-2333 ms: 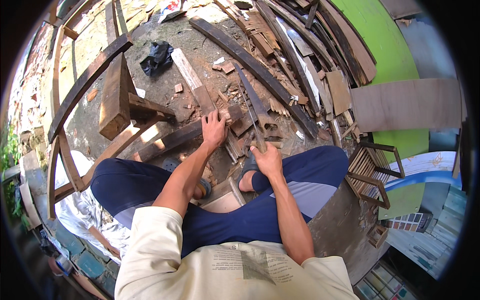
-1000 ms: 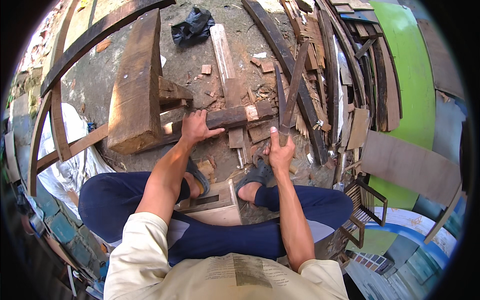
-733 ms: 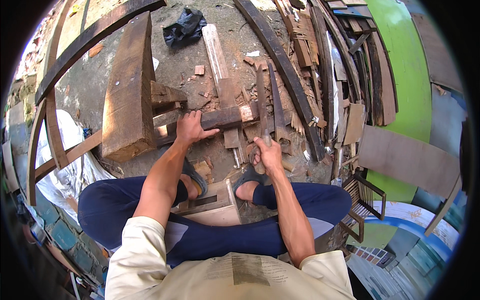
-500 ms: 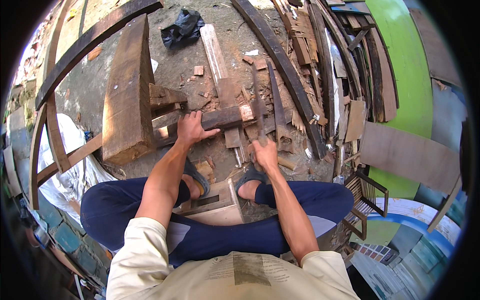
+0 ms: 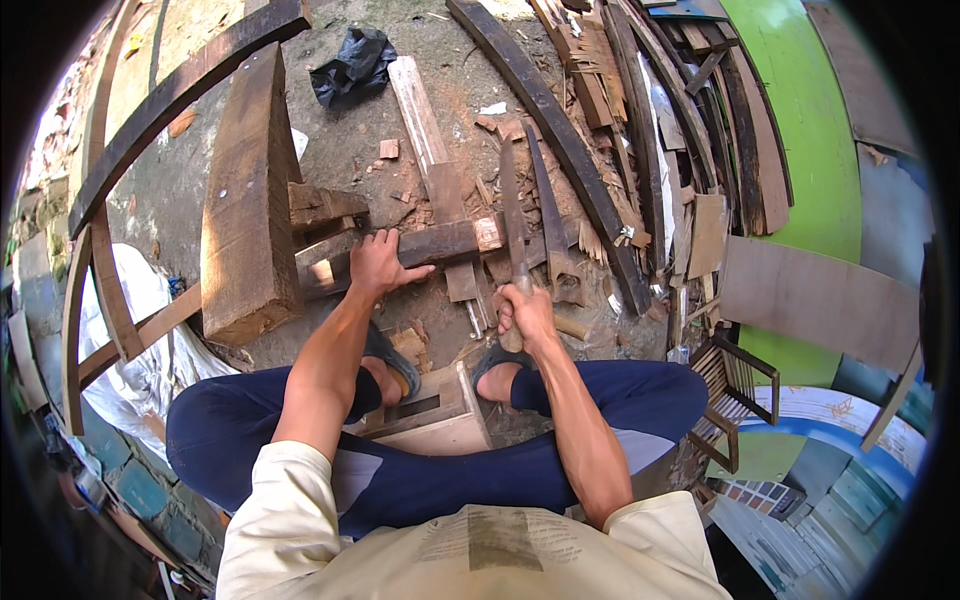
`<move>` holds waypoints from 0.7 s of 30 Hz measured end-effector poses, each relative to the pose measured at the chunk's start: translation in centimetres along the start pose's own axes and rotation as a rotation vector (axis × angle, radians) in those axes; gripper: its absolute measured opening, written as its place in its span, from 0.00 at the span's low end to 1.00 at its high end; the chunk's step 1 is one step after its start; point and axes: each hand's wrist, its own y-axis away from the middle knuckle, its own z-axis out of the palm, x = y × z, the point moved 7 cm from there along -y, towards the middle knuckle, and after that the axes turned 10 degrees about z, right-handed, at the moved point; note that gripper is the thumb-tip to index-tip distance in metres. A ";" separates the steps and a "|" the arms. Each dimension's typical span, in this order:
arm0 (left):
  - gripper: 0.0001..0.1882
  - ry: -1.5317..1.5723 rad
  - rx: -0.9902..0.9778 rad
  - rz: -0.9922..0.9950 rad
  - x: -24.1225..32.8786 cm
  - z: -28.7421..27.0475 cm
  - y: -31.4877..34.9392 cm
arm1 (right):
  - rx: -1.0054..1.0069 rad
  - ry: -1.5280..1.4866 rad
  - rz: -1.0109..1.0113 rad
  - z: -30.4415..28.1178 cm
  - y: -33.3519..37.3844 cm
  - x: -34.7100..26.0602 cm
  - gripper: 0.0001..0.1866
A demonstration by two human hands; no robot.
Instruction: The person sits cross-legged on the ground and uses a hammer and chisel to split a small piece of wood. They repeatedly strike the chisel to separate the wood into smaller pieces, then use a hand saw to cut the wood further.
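Observation:
A machete [image 5: 513, 205] with a long brown blade and a rounded wooden handle is gripped in my right hand [image 5: 525, 312], its blade pointing away from me. The blade is just beside the pale, cut right end of a dark wooden beam [image 5: 440, 243]. My left hand [image 5: 378, 265] holds this beam down, fingers over its far edge and thumb stretched along it. Under the beam's right part, a piece of wood [image 5: 462, 280] runs crosswise. To the right of the machete lies a handsaw [image 5: 548, 195].
A thick timber block [image 5: 240, 200] stands at the left, next to a short wood piece [image 5: 325, 203]. A long dark beam [image 5: 560, 120] and stacked planks [image 5: 690, 130] lie right. A wooden box [image 5: 430, 405] is between my feet; a black plastic bag [image 5: 352, 66] lies farther off.
The machete blade was blurred and now shows sharply, its handle more visible below my right fist. My left hand stays on the beam. The whole view has shifted slightly.

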 end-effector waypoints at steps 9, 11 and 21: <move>0.46 -0.038 0.013 0.036 0.2 -0.3 -0.1 | -0.035 0.027 0.081 0.3 0.2 0.4 0.07; 0.46 -0.053 0.067 0.059 0.4 -0.8 0.0 | -0.047 -0.112 -0.029 0.2 0.4 -0.2 0.08; 0.47 -0.054 -0.018 0.020 0.3 -0.4 -0.1 | -0.032 -0.031 0.010 0.0 0.4 1.1 0.06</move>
